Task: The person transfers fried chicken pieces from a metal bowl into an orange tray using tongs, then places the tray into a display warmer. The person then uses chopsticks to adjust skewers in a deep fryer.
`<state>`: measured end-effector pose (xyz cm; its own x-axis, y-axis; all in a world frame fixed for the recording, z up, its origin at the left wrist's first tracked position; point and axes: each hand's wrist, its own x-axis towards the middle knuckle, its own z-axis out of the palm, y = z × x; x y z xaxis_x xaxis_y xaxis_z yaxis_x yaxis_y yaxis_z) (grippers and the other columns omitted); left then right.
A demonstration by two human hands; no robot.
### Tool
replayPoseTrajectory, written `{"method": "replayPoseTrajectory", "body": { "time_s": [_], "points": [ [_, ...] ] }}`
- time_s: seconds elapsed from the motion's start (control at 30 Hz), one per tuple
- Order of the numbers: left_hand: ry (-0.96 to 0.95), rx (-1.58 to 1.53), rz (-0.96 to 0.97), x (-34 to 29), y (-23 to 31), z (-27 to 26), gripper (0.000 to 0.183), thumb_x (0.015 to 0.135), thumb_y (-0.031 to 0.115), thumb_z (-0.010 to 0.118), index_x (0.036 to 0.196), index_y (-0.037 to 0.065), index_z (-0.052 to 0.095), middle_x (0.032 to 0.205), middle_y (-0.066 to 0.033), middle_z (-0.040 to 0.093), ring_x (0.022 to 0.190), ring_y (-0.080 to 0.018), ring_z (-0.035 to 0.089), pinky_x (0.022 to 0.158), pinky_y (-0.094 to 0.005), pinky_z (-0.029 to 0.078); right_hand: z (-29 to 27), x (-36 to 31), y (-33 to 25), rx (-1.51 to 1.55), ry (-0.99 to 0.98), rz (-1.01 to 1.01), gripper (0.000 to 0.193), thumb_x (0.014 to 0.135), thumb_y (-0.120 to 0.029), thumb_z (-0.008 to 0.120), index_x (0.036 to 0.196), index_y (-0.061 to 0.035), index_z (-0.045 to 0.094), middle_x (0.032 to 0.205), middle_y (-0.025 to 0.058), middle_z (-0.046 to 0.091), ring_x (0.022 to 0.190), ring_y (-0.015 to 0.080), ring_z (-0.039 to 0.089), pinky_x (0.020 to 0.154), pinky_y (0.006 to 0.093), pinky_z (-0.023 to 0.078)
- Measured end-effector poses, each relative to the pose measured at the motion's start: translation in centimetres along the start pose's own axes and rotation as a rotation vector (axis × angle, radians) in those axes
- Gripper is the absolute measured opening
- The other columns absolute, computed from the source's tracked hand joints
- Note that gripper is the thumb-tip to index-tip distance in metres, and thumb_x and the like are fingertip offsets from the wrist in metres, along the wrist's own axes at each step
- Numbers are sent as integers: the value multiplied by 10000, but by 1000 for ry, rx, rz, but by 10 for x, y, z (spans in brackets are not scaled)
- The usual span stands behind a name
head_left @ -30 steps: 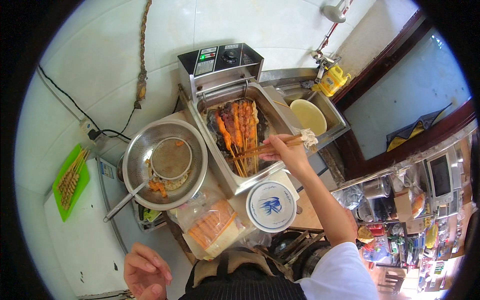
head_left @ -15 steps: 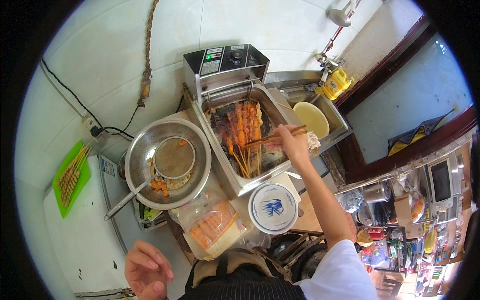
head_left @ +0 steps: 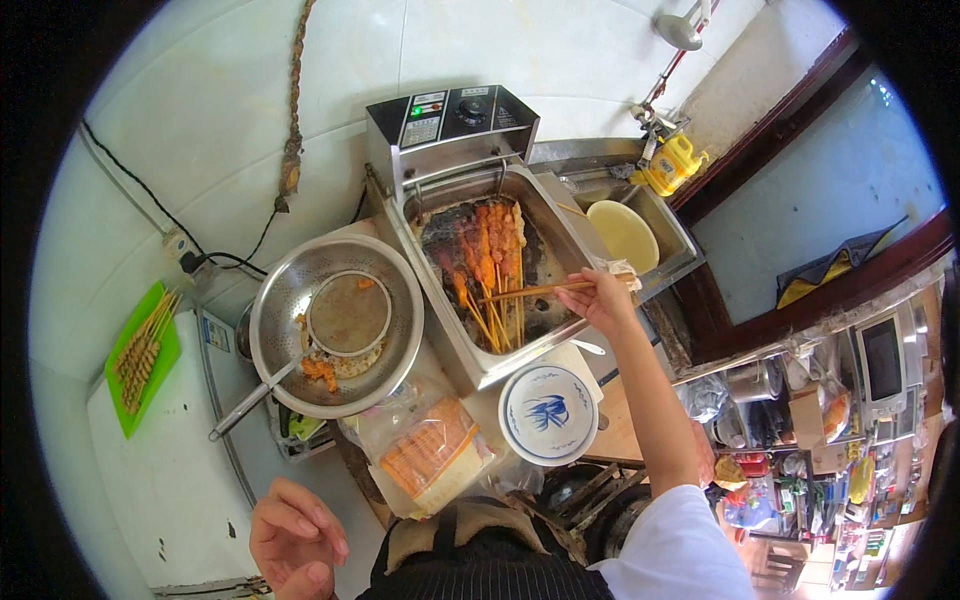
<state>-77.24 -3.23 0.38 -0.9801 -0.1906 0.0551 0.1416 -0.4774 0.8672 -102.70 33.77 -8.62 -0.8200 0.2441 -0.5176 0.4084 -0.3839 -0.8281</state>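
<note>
My right hand (head_left: 603, 301) grips a pair of wooden chopsticks (head_left: 532, 291) over the near right rim of a steel electric fryer (head_left: 566, 222). Their tips reach the sticks of several reddish meat skewers (head_left: 487, 245) lying side by side in the dark oil. The skewers' meat ends point toward the control box and their bare sticks toward me. Down at the lower left, my left hand (head_left: 297, 540) hangs with loosely bent fingers apart, holding nothing. Left of the fryer, a steel colander (head_left: 400, 330) holds a round strainer (head_left: 348, 315) and orange fried scraps (head_left: 319, 375).
A white bowl (head_left: 520, 440) with a blue pattern stands before the fryer, beside a plastic food bag (head_left: 425, 455). At far left is a green tray (head_left: 128, 415) of skewers. The sink (head_left: 672, 225) holds a cream basin (head_left: 622, 236); a yellow jug (head_left: 672, 167) stands behind.
My right hand has shifted slightly right and down, its fingers looser along the chopsticks. The chopsticks lie flatter. My left hand stays in place.
</note>
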Motion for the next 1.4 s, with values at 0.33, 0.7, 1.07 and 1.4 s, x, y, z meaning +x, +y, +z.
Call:
{"method": "replayPoseTrajectory", "body": {
  "time_s": [0.33, 0.7, 1.07, 1.4],
  "points": [
    [-67, 5, -3, -3, -1, 1, 396, 685, 225, 734, 888, 31, 456, 883, -100, 429, 585, -138, 487, 446, -200, 431, 3, -11, -5, -87, 24, -193, 218, 883, -95, 485, 909, 121, 495, 855, 285, 587, 739, 360, 662, 649, 361, 602],
    [-73, -5, 18, -8, 1, -3, 393, 694, 221, 731, 893, 24, 455, 889, -109, 427, 596, -141, 487, 435, -199, 428, 32, -18, -17, -280, -34, -292, 232, 861, -91, 517, 850, 140, 511, 807, 259, 605, 677, 362, 671, 574, 374, 608],
    [-63, -37, 6, -6, 2, -4, 393, 684, 213, 736, 889, 20, 462, 882, -110, 431, 596, -145, 483, 444, -205, 431, 6, -46, 1, -111, -194, -263, 254, 917, -123, 520, 968, 125, 544, 888, 268, 623, 780, 336, 673, 681, 353, 597],
    [-85, -37, -38, 2, -6, 4, 405, 667, 223, 747, 879, 32, 460, 878, -105, 434, 572, -146, 488, 448, -207, 433, 33, -63, 26, -194, -287, -391, 280, 928, -164, 523, 970, 110, 568, 878, 235, 640, 751, 292, 680, 641, 336, 598]
  ]
}}
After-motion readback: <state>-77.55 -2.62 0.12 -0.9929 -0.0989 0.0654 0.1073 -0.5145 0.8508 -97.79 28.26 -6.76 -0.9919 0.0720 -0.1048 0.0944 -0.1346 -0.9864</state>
